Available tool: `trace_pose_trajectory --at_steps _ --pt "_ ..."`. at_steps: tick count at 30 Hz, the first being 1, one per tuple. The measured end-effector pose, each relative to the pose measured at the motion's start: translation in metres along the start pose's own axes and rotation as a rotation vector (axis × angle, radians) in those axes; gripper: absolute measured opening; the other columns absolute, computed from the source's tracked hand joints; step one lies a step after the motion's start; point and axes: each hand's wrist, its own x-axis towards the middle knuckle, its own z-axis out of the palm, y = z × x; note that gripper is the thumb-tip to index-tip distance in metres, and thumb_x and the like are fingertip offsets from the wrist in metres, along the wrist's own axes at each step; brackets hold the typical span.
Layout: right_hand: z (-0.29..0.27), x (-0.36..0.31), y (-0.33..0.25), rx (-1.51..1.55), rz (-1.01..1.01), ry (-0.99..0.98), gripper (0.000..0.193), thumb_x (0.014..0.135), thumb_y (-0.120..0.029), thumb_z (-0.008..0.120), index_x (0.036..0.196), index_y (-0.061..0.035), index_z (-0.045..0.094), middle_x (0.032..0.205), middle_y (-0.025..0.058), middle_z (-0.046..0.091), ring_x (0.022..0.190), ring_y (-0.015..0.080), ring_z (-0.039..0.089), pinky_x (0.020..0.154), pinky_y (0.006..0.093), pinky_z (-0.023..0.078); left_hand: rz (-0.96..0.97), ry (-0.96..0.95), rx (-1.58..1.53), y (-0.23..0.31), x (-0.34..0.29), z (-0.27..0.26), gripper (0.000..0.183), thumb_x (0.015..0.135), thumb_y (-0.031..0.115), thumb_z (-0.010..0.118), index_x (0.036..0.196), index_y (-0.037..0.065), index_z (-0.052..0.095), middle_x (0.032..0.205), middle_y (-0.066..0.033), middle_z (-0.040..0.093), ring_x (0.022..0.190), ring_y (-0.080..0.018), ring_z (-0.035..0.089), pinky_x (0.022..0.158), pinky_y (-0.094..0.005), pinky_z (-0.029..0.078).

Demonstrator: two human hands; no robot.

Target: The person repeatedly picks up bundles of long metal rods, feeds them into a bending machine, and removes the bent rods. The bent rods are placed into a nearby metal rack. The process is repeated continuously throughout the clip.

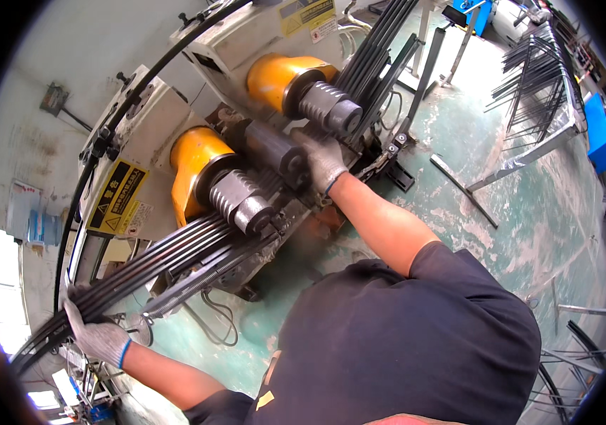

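Note:
My left hand [98,338], in a pale knit glove with a blue cuff, grips a bundle of long dark metal bars [175,248] near their left end. The bars run up and right into a roller machine, passing by a grooved steel roller [239,198]. My right hand [323,161], gloved the same way, is beside a smooth dark roller [272,150] in the middle of the machine. It looks slightly blurred, and its fingertips are partly hidden, so what they touch is unclear.
Orange housings [191,166] carry the grooved rollers; a second grooved roller [329,108] is beyond my right hand. More dark bars [381,42] extend at the far side. A rack of thin rods [536,78] stands far right. A loose bar [462,190] and cables [221,329] lie low.

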Motion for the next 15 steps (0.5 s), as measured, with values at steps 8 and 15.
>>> trace_pose_trajectory --at_steps 8,15 --pt "0.001 0.003 0.004 -0.049 -0.149 0.022 0.028 0.091 -0.013 0.074 0.114 0.0010 0.067 0.095 0.0075 0.071 0.079 0.0161 0.070 0.064 0.0308 0.056 0.177 -0.136 0.198 0.053 -0.026 0.118 0.030 0.102 0.019 0.062 0.121 -0.005 0.067 0.113 -0.0158 0.071 0.102 -0.0258 0.070 0.088 -0.0392 0.059" --pt "-0.019 0.025 0.023 -0.083 -0.207 0.052 0.032 0.089 -0.015 0.078 0.113 0.0026 0.066 0.092 0.0096 0.071 0.071 0.0179 0.070 0.059 0.0308 0.056 0.559 -0.301 0.603 0.060 -0.044 0.207 0.033 0.101 0.027 0.063 0.104 -0.004 0.075 0.095 -0.0102 0.074 0.084 -0.0175 0.069 0.076 -0.0337 0.059"
